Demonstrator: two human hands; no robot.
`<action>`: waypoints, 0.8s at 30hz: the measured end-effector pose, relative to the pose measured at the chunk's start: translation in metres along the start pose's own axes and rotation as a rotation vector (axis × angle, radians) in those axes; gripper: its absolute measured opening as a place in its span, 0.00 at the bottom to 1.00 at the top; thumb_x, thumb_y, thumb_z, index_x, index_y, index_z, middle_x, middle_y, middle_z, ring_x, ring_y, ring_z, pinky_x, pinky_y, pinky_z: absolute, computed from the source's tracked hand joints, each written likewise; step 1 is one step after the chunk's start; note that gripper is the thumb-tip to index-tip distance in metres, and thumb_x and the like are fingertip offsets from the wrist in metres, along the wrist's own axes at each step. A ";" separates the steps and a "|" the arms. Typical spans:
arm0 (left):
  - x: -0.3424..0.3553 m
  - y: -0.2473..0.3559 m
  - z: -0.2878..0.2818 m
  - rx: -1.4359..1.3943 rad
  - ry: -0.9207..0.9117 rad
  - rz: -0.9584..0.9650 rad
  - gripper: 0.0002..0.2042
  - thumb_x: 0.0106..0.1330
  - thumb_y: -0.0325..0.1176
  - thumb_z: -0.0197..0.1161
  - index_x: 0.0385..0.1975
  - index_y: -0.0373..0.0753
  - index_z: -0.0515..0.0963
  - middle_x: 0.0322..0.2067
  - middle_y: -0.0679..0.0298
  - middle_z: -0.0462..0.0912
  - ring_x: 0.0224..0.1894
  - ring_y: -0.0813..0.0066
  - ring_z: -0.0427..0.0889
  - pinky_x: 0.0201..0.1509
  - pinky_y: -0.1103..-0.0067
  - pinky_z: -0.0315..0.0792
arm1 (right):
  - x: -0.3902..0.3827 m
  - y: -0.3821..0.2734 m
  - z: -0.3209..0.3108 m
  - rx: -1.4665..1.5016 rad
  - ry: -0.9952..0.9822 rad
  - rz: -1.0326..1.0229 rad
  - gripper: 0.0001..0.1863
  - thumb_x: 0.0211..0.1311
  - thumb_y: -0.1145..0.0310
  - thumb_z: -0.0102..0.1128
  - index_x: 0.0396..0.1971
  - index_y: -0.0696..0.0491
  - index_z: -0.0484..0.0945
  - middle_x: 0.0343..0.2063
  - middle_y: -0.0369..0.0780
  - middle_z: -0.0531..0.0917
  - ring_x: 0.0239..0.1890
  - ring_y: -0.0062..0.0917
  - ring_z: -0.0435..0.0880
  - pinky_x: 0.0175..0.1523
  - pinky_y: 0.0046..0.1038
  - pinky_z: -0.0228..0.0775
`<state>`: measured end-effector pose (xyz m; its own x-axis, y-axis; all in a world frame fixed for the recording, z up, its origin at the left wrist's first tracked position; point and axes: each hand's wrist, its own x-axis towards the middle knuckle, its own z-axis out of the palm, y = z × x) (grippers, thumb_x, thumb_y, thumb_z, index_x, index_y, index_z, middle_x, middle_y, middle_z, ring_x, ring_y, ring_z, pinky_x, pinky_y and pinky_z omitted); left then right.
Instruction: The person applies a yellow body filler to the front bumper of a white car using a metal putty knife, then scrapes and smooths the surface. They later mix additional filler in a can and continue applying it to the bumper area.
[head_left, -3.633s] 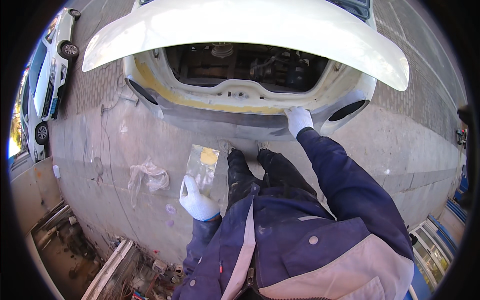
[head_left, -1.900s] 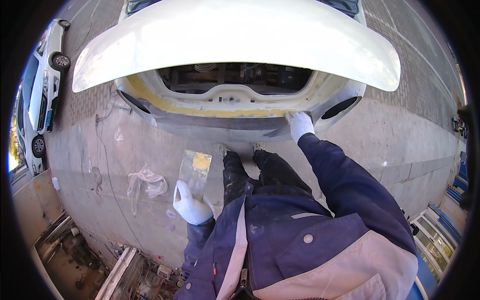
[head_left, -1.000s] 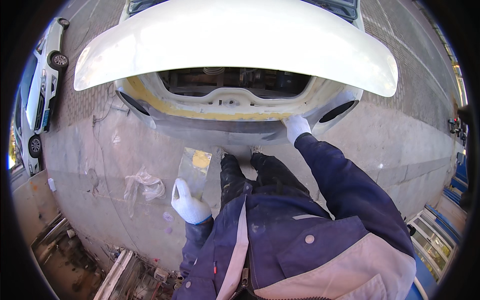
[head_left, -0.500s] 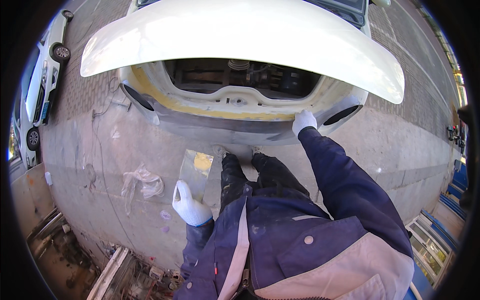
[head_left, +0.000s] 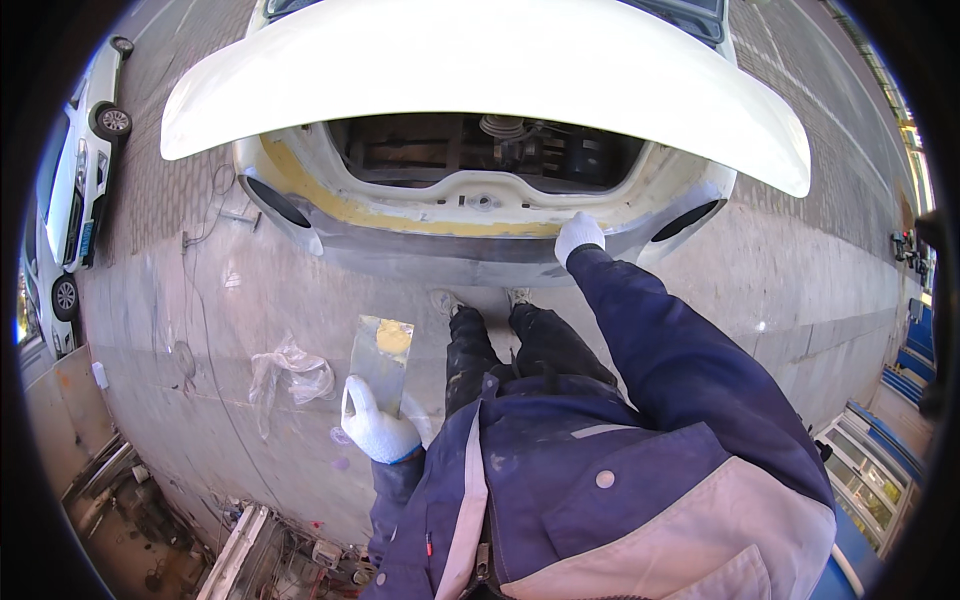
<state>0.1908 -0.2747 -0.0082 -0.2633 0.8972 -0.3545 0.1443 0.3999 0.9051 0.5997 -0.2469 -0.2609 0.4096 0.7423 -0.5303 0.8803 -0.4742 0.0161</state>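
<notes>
My left hand (head_left: pixel 378 420), in a white glove, grips a flat metal plate (head_left: pixel 372 362) with pale yellow paste (head_left: pixel 392 340) at its far end, low beside my left leg. My gloved right hand (head_left: pixel 580 232) is reached forward to the lower lip of a white car's rear opening, its fingers curled at the yellow filler strip (head_left: pixel 470 227); what they hold, if anything, is hidden. Below that strip runs the grey sanded bumper (head_left: pixel 430 248). The raised white tailgate (head_left: pixel 480 60) hangs over the dark opening.
A crumpled plastic sheet (head_left: pixel 290 375) and thin cables lie on the concrete at left. Another white car (head_left: pixel 90 170) stands at far left. Clutter fills a recess (head_left: pixel 130 510) at lower left; a railing-like frame (head_left: pixel 865 465) is at lower right. My shoes stand under the bumper.
My right hand has shifted along the filler strip and now sits a little further left than half a second ago. My left hand and the plate have dropped slightly toward me.
</notes>
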 end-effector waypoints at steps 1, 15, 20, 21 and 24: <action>0.003 -0.001 -0.004 -0.102 -0.015 -0.087 0.24 0.90 0.45 0.51 0.56 0.25 0.80 0.50 0.55 0.86 0.51 0.68 0.87 0.54 0.70 0.81 | 0.000 -0.005 0.002 -0.009 0.000 -0.008 0.17 0.70 0.66 0.59 0.47 0.55 0.94 0.56 0.53 0.87 0.60 0.47 0.88 0.66 0.43 0.81; 0.007 -0.017 -0.002 0.779 -0.138 0.652 0.40 0.54 0.10 0.60 0.74 0.27 0.69 0.51 0.37 0.84 0.50 0.33 0.85 0.58 0.59 0.80 | -0.017 0.090 -0.027 0.111 0.161 0.061 0.15 0.69 0.66 0.60 0.47 0.54 0.92 0.45 0.53 0.90 0.52 0.49 0.90 0.60 0.46 0.83; 0.003 -0.006 0.009 0.689 -0.095 0.708 0.10 0.78 0.18 0.55 0.55 0.25 0.75 0.39 0.47 0.80 0.35 0.48 0.80 0.43 0.65 0.77 | -0.014 0.101 -0.024 -0.096 0.119 0.063 0.14 0.68 0.69 0.59 0.43 0.55 0.94 0.47 0.50 0.91 0.54 0.46 0.91 0.60 0.42 0.85; 0.004 -0.002 0.009 0.731 -0.087 0.741 0.09 0.79 0.20 0.55 0.54 0.25 0.75 0.39 0.47 0.81 0.35 0.49 0.80 0.43 0.66 0.77 | -0.014 0.096 -0.019 -0.097 0.131 0.064 0.14 0.68 0.69 0.59 0.43 0.55 0.94 0.48 0.50 0.91 0.54 0.46 0.91 0.60 0.42 0.85; 0.003 0.005 0.014 0.748 -0.058 0.740 0.09 0.81 0.23 0.55 0.53 0.24 0.75 0.38 0.47 0.82 0.35 0.51 0.80 0.43 0.67 0.78 | -0.010 0.081 -0.007 -0.047 0.138 0.072 0.15 0.68 0.69 0.60 0.43 0.56 0.93 0.49 0.50 0.90 0.54 0.45 0.90 0.60 0.43 0.84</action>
<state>0.2044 -0.2669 -0.0078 0.1742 0.9646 0.1981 0.8072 -0.2551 0.5322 0.6683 -0.2891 -0.2488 0.4979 0.7667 -0.4052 0.8565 -0.5079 0.0915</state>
